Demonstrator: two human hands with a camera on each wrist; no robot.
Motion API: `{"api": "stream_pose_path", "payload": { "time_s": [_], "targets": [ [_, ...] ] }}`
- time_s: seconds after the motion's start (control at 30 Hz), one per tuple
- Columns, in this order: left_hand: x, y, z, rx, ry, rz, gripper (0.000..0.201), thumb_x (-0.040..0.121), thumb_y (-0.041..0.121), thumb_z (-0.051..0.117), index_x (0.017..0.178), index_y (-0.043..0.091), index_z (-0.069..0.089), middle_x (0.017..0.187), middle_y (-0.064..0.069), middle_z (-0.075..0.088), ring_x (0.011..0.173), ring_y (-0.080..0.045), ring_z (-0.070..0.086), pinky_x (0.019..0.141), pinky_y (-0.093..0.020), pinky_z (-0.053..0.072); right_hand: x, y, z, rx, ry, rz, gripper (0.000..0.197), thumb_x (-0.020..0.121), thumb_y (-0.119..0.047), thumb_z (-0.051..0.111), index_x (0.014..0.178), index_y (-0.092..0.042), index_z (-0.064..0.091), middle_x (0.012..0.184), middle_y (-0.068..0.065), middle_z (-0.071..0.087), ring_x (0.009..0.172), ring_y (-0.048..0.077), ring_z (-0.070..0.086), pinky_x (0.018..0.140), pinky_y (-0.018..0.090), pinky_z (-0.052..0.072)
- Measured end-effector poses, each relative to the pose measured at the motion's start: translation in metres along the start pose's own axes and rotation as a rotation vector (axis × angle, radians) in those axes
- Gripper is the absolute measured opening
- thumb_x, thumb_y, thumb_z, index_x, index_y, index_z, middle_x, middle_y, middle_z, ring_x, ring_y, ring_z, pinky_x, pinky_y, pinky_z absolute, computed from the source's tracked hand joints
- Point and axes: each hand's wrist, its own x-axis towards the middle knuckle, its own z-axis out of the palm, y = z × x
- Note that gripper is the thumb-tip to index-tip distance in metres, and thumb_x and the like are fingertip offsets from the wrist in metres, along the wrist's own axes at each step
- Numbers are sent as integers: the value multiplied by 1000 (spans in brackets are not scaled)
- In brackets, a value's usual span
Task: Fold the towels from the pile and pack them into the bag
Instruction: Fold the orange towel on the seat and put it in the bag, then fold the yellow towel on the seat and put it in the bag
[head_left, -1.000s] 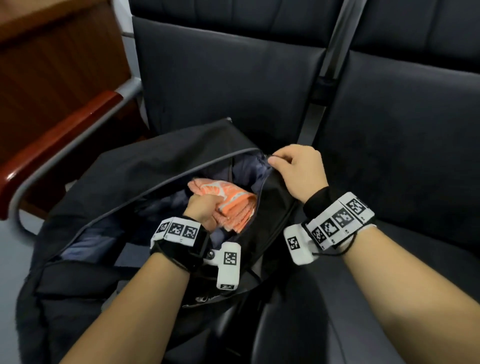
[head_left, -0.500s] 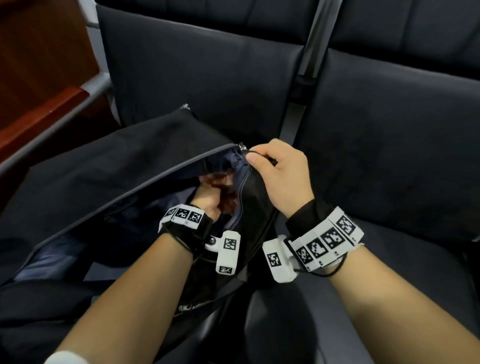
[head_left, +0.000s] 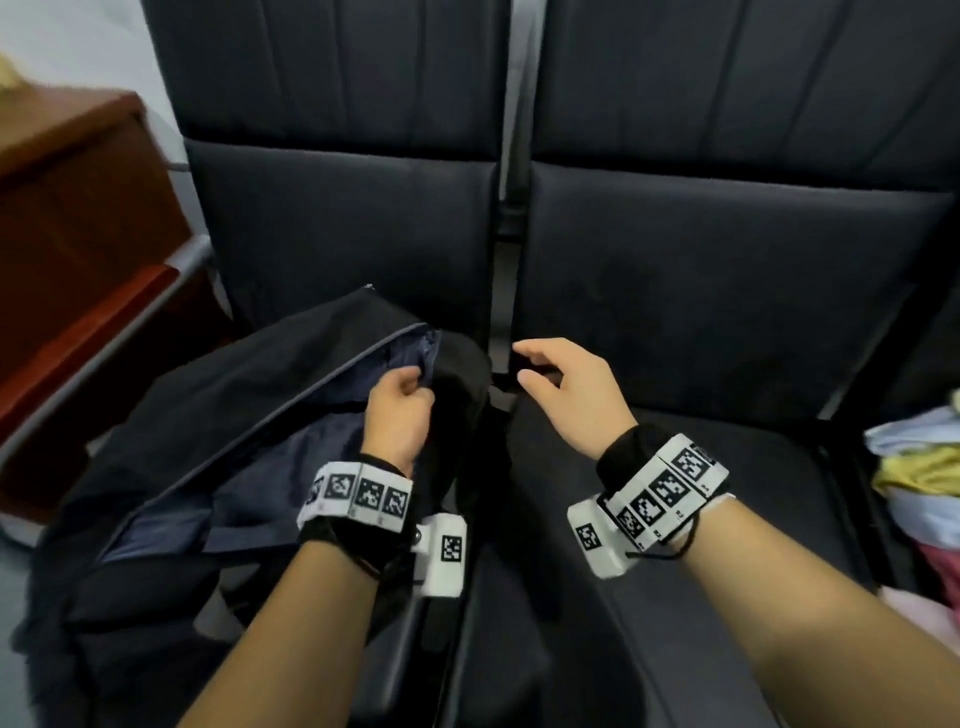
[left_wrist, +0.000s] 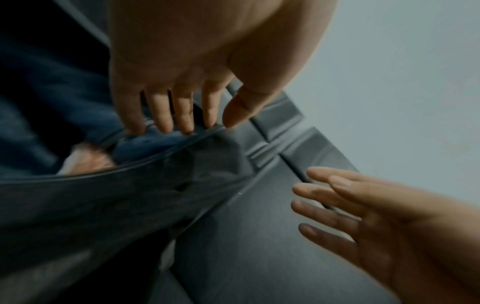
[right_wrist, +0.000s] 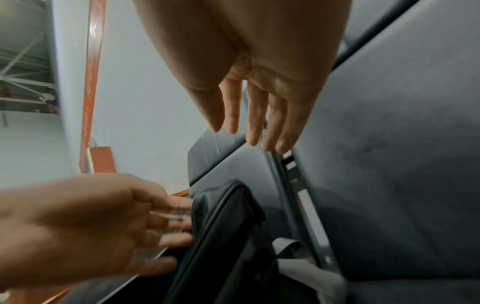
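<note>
Item: bag (head_left: 218, 415), mouth open, on the seat at my 10 o'clock. My left hand (head_left: 397, 415), fingers loose, at its rim. My right hand (head_left: 566, 395), spread, empty. Towel pile (head_left: 919, 478) at 3 o'clock, right hand nearer.

left hand (head_left: 397, 415): fingers inside open black bag (head_left: 249, 395) | right hand (head_left: 566, 395): free, beside bag | towel pile (head_left: 919, 483): far right

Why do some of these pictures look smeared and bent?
Head view: seat lines bow from the wide lens, towel pile soft at the edge. Left wrist view: dim, bag blurred. Right wrist view: left hand streaked by motion, right hand sharper.
</note>
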Motion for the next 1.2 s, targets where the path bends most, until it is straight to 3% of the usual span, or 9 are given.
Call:
{"api": "stream_pose_path", "payload": {
  "time_s": [0.1, 0.2, 0.3, 0.5, 0.63, 0.83, 1.07, 1.13, 1.2],
  "targets": [
    [-49, 22, 26, 224, 16, 241, 41, 85, 6, 62, 124, 16, 64, 126, -14, 61, 120, -31, 58, 110, -43, 42, -41, 8, -49, -28, 48, 43, 34, 94, -19, 63, 128, -24, 63, 123, -9, 63, 113, 5, 56, 98, 25, 48],
    [-93, 36, 67, 441, 32, 238, 46, 83, 18, 68, 128, 24, 62, 140, -17, 47, 132, -38, 41, 114, -36, 30, -86, 27, -109, -79, 107, 95, 36, 93, -19, 63, 130, -23, 62, 124, -7, 62, 114, 7, 56, 98, 26, 47],
    [-136, 41, 123, 557, -39, 274, 50, 85, 19, 67, 134, 22, 56, 155, -13, 30, 143, -36, 26, 115, -43, 27, -135, 61, -176, -144, 146, 167, 38, 93, -20, 62, 131, -22, 61, 125, -6, 61, 114, 9, 56, 98, 26, 47],
    [-219, 49, 277, 580, -503, 477, 31, 88, 14, 66, 118, 21, 68, 129, -5, 55, 122, -24, 54, 105, -32, 41, -223, 142, -292, -258, 260, 327, 39, 90, -15, 63, 129, -17, 61, 126, 3, 63, 117, 17, 57, 96, 21, 38],
    [-259, 43, 372, 548, -651, 523, 25, 89, 13, 66, 111, 24, 69, 117, 2, 58, 107, -14, 56, 89, -23, 38, -268, 197, -345, -287, 318, 459, 42, 90, -11, 61, 131, -13, 60, 129, 9, 61, 118, 25, 56, 101, 33, 42],
    [-292, 13, 451, 555, -786, 509, 25, 86, 7, 67, 102, 27, 70, 111, 5, 64, 100, -8, 59, 88, -22, 43, -291, 261, -363, -233, 255, 581, 39, 90, -11, 60, 128, -17, 64, 118, 13, 64, 107, 28, 61, 94, 34, 45],
    [-303, -12, 463, 566, -853, 455, 26, 85, 5, 67, 102, 24, 69, 101, 9, 70, 99, -12, 66, 91, -25, 51, -284, 284, -349, -354, 83, 620, 28, 95, -29, 58, 118, -25, 72, 122, 4, 68, 113, 25, 60, 93, 32, 47],
    [-307, -14, 459, 558, -880, 444, 27, 85, 2, 66, 104, 21, 69, 104, 4, 70, 100, -15, 66, 91, -29, 53, -285, 278, -350, -325, 126, 611, 26, 93, -22, 59, 113, -23, 75, 117, 2, 71, 110, 22, 62, 93, 31, 47],
    [-309, -11, 454, 530, -900, 444, 33, 84, 2, 68, 111, 22, 66, 107, 4, 68, 102, -13, 65, 89, -26, 53, -286, 265, -353, -88, 251, 562, 22, 90, -13, 62, 105, -19, 78, 106, 0, 75, 100, 16, 67, 92, 32, 51]
  ]
}}
